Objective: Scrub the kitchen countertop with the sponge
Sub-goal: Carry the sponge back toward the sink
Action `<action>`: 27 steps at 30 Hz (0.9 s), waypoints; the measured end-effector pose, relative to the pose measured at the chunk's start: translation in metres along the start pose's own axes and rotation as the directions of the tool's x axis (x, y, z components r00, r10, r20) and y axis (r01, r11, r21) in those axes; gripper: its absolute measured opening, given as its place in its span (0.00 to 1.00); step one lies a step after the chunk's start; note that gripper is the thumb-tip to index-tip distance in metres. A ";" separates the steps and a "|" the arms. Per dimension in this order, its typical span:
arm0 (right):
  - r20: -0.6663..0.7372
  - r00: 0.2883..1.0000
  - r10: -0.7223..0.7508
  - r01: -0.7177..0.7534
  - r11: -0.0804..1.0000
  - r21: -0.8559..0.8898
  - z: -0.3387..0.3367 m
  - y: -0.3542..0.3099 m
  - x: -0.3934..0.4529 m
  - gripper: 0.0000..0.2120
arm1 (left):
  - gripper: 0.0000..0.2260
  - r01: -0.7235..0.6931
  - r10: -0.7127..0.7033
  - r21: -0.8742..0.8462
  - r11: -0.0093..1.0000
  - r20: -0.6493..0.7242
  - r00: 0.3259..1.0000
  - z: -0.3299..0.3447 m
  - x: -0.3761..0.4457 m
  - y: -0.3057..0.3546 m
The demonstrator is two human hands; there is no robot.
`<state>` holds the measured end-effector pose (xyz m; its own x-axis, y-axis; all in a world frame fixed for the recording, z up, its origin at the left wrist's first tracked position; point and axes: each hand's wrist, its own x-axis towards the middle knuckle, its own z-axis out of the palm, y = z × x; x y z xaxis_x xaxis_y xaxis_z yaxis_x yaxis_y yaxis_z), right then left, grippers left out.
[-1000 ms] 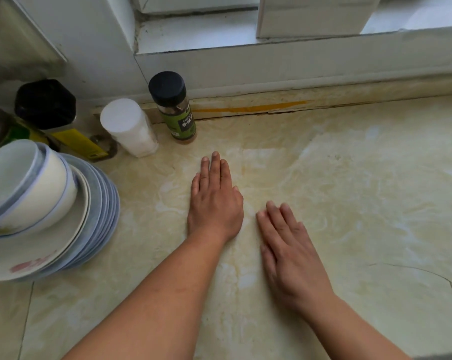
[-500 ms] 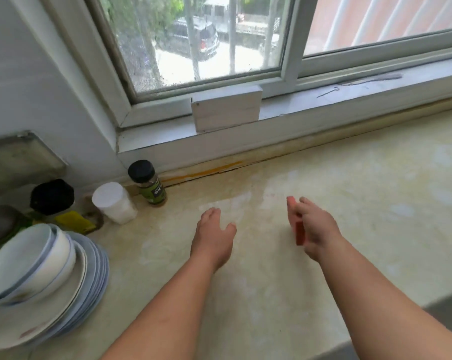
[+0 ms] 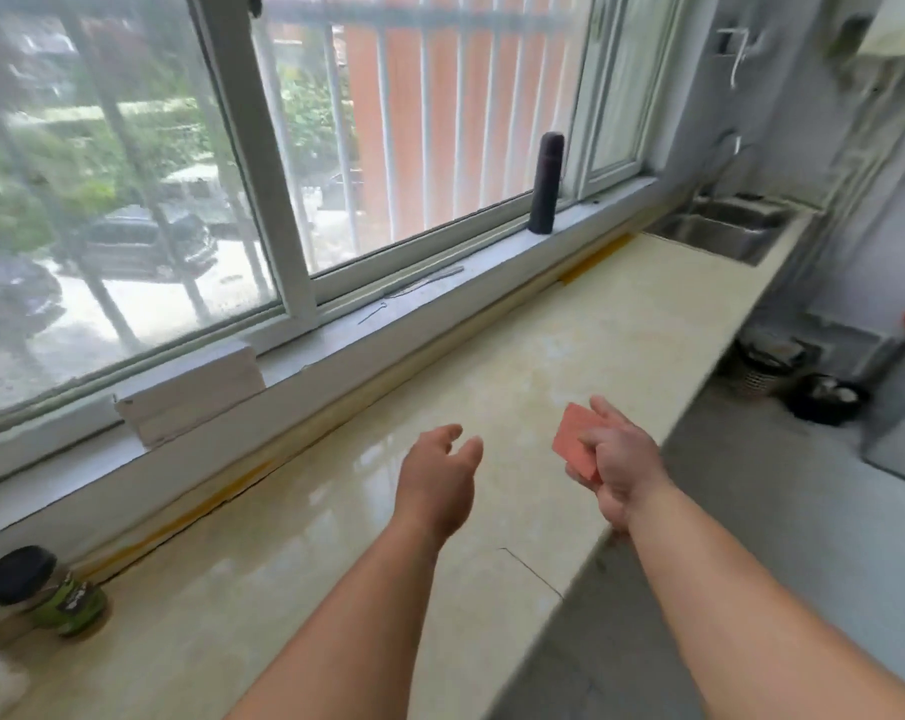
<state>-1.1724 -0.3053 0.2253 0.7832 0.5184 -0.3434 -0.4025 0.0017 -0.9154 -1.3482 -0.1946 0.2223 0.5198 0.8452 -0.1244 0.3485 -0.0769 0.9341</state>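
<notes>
A flat orange-red sponge [image 3: 575, 443] sits upright in my right hand [image 3: 619, 465], which is closed around it above the front part of the cream marble countertop [image 3: 585, 335]. My left hand [image 3: 440, 478] hovers over the counter to the left of it, fingers loosely apart and holding nothing. Neither hand touches the surface. The countertop looks glossy and wet near the hands and has a thin crack [image 3: 530, 569] close to its front edge.
A green-labelled jar with a black lid [image 3: 50, 595] stands at the counter's left end. On the window sill lie a white block [image 3: 190, 389] and a tall dark flask [image 3: 545, 183]. A steel sink [image 3: 725, 231] ends the counter far right. Floor items sit below right.
The view has lifted and swung right, away from the stacked plates. Both hands rose off the counter, where they lay flat; my right hand now holds the sponge.
</notes>
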 end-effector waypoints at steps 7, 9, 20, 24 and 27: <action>-0.200 0.971 -0.130 0.124 0.991 -0.046 -0.146 -0.084 0.062 0.19 | 0.21 -0.151 0.147 0.045 0.988 0.078 0.986 0.112 0.035 0.091; -0.280 0.943 -0.181 0.156 0.982 -0.108 -0.187 -0.114 0.080 0.17 | 0.21 -0.183 0.178 0.042 0.982 0.097 0.979 0.155 0.053 0.122; -0.405 0.869 -0.285 0.201 0.950 -0.238 -0.362 -0.251 0.195 0.29 | 0.23 -0.276 0.284 -0.071 0.959 0.207 0.936 0.366 0.146 0.249; -0.445 0.841 -0.308 0.227 0.947 -0.226 -0.391 -0.280 0.238 0.31 | 0.25 -0.291 0.304 -0.088 0.953 0.237 0.923 0.424 0.182 0.273; -0.445 0.832 -0.331 0.253 0.940 -0.227 -0.405 -0.297 0.273 0.31 | 0.27 -0.294 0.315 -0.121 0.948 0.235 0.919 0.465 0.213 0.293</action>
<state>-0.6472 -0.5112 0.3187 0.9959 0.0504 -0.0758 -0.0727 -0.0614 -0.9955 -0.7728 -0.2829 0.3137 0.7712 0.6285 0.1016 0.0830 -0.2575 0.9627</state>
